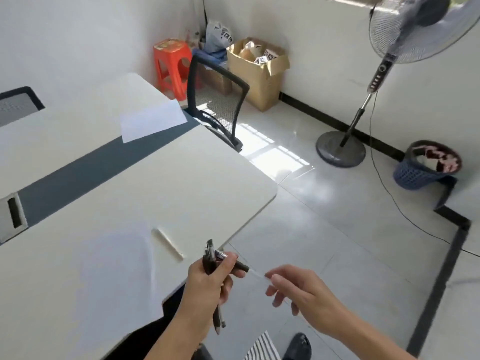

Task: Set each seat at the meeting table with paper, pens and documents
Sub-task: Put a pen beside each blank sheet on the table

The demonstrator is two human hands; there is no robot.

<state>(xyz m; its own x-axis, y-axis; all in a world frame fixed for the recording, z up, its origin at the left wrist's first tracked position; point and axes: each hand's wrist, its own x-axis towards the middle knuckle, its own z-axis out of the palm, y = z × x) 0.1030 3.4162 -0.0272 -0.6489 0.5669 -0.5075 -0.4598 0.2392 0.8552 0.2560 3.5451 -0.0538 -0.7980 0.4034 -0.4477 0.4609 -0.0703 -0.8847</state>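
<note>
We see a bundle of dark pens [211, 258] gripped upright in our left hand [205, 287], tips pointing down past the bench [181, 183] edge. One clear-barrelled pen [253, 272] sticks out sideways toward our right hand [293, 289]. A white pen [167, 242] lies beside the near sheet of paper [114, 276]. Another sheet [153, 120] lies flat at the far seat.

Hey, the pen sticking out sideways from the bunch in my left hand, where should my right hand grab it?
Grip the clear barrel end poking toward the right hand; pinch it from the right and draw it out sideways, since the left hand covers its dark part with the other pens.
</note>
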